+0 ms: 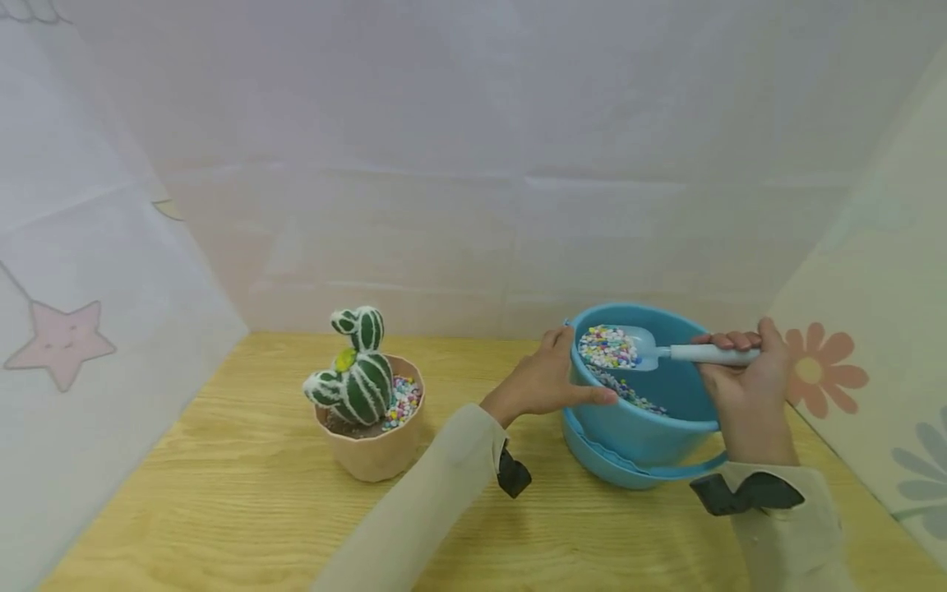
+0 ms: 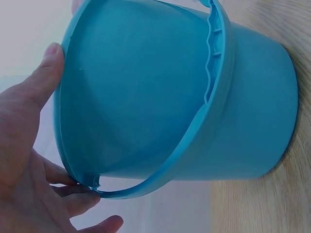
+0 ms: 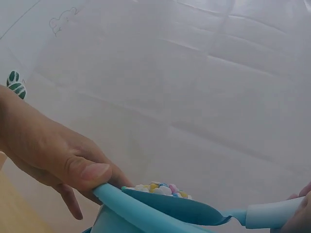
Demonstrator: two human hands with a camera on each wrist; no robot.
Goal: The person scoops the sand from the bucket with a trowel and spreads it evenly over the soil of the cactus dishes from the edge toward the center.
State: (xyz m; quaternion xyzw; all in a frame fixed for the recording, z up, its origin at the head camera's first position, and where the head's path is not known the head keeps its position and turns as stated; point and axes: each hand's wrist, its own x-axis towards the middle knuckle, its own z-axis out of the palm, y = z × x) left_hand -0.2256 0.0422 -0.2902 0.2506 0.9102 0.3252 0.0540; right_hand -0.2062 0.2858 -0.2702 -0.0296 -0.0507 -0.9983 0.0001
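Observation:
A blue bucket (image 1: 629, 427) stands on the right, its handle (image 1: 688, 472) hanging down on the near side. My left hand (image 1: 543, 380) grips the bucket's left rim, thumb on the near edge. In the left wrist view, some of its fingers touch the rim beside the handle's hinge. My right hand (image 1: 750, 390) holds a scoop (image 1: 647, 352) by its white grip (image 1: 713, 354), over the bucket's mouth. Multicoloured pebbles (image 1: 608, 347) fill the scoop's blade. More pebbles (image 1: 629, 393) lie inside the bucket, partly hidden by the near wall.
To the left, a peach-coloured pot (image 1: 377, 456) holds a green and white knitted-looking cactus (image 1: 366, 388) with a yellow flower. Multicoloured pebbles (image 1: 403, 401) cover part of the pot's right side. Both stand on a wooden table (image 1: 244, 501); pale printed sheets (image 1: 473, 205) enclose it.

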